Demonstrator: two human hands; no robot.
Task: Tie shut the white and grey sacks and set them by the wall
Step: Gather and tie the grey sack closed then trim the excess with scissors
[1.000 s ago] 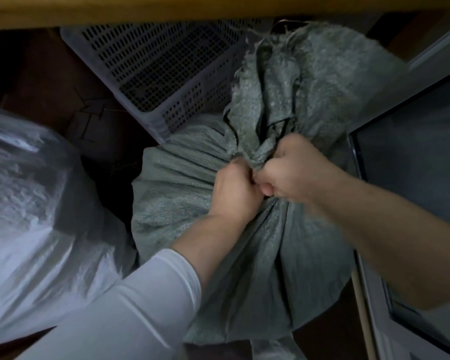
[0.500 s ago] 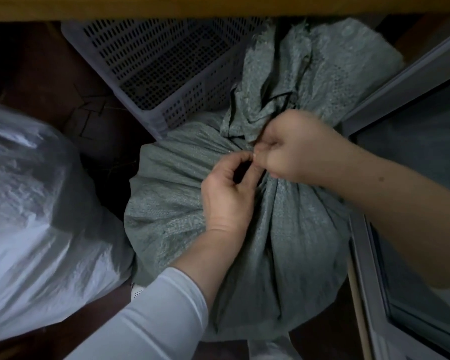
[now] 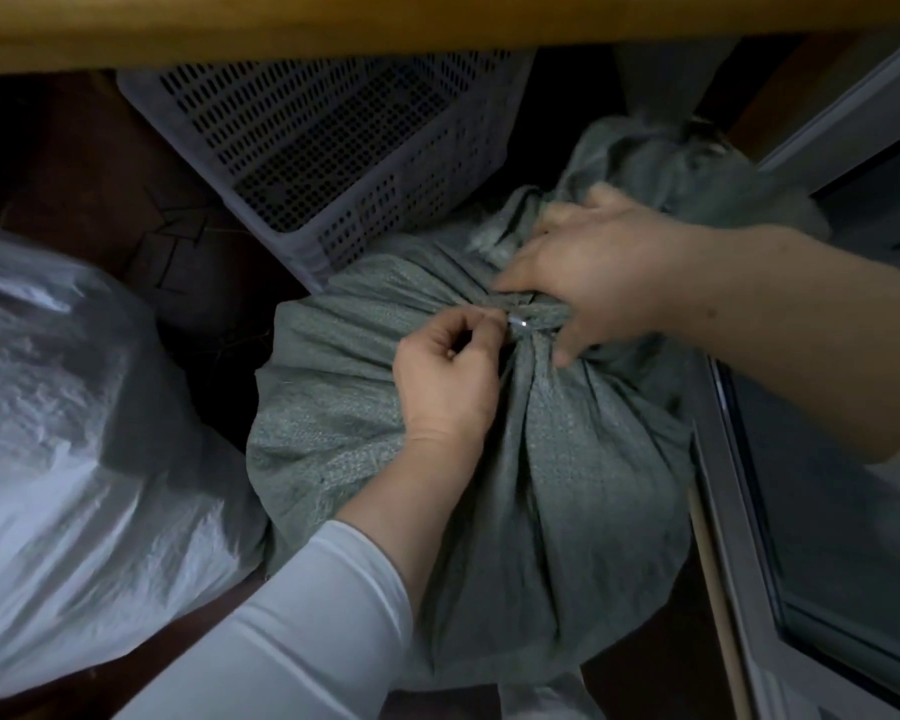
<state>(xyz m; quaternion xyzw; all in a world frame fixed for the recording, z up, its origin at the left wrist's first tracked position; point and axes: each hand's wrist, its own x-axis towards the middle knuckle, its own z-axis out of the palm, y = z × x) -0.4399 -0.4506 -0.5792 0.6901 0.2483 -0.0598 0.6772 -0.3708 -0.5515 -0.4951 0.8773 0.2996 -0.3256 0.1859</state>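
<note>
1. Right, starting far left: white sack, glossy crinkled plastic, slumped on the dark floor, well apart from both hands. Looks light and slippery; mouth out of view, so no telling whether tied.
2. Moving along: pale perforated crate, rigid plastic, tipped on its edge, just beside the next sack's shoulder.
3. Centre now: grey sack, coarse matte weave, round and full, sitting on the floor between crate and frame. Pleats running up into a bunched neck. Judged soft-sided and fairly heavy, likely to sag. Best gripped at the cinched neck, or hugged low round the belly for the carry.
4. Left hand, white sleeve behind it, fingers curled tight, pinching a thin tie right at the neck. Small glint there; material impossible to tell.
5. Right hand, clamped over the gathered neck, thumb one side, fingers the other. Frayed loose top flopping beyond it.
6. Far right: grey frame with a dark pane, just beside the sack. Tying apparently unfinished. Worth keeping that neck squeezed, or the stiff weave may spring open.
</note>
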